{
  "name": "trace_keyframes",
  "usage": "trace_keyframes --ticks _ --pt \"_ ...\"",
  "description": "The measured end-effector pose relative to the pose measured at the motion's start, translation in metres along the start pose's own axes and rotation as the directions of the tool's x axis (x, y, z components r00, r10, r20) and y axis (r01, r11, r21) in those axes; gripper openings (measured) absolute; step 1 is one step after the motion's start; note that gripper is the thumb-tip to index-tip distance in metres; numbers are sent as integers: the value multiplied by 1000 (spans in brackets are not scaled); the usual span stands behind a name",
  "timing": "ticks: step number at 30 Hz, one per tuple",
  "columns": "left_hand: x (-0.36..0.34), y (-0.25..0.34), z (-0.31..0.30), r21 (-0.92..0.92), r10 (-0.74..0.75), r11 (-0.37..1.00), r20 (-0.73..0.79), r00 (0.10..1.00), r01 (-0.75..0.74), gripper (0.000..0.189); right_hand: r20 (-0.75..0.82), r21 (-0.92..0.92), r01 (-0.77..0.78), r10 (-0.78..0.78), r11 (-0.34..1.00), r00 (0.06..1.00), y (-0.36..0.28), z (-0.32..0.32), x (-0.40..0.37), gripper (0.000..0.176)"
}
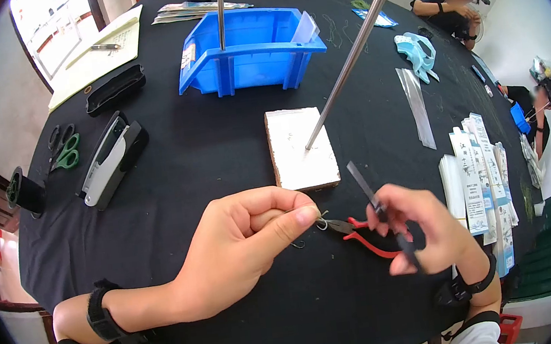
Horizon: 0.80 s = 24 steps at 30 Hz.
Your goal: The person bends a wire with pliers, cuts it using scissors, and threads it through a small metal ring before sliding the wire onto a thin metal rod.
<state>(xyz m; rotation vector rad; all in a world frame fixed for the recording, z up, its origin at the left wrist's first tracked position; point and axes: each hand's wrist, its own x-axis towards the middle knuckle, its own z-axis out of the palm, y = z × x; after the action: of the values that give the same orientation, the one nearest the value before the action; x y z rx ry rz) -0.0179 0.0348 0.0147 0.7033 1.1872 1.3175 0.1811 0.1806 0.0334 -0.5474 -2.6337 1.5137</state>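
Note:
My left hand (244, 250) is closed in a pinch, thumb against forefinger, on a thin line. Loose curls of the line (322, 221) stick out past the thumb tip, and a small dark hook (299, 244) shows just under the thumb. In my right hand (424, 223) is a pair of black scissors (363, 182), its narrow blades pointing up and left, apart from the line. Red-handled pliers (365, 240) lie on the black cloth between my hands, partly behind the right fingers.
A metal rod (351, 61) rises from a white-topped block (288, 136) ahead. Behind it stands a blue bin (243, 70). A stapler (113, 162), green-handled scissors (68, 151) and a black spool (25, 192) lie left; printed packets (472, 183) lie right. Other people (454, 5) sit around the table.

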Motion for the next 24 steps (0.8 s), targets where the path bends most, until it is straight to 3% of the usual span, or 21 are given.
trace_keyframes --ticks 6,24 --pt "-6 2 5 -46 -72 996 5 997 72 18 51 -205 87 -78 975 996 -10 10 3 47" --pt "-9 6 6 -98 -107 989 52 993 111 17 -19 -252 108 -116 962 993 -7 16 2 33"
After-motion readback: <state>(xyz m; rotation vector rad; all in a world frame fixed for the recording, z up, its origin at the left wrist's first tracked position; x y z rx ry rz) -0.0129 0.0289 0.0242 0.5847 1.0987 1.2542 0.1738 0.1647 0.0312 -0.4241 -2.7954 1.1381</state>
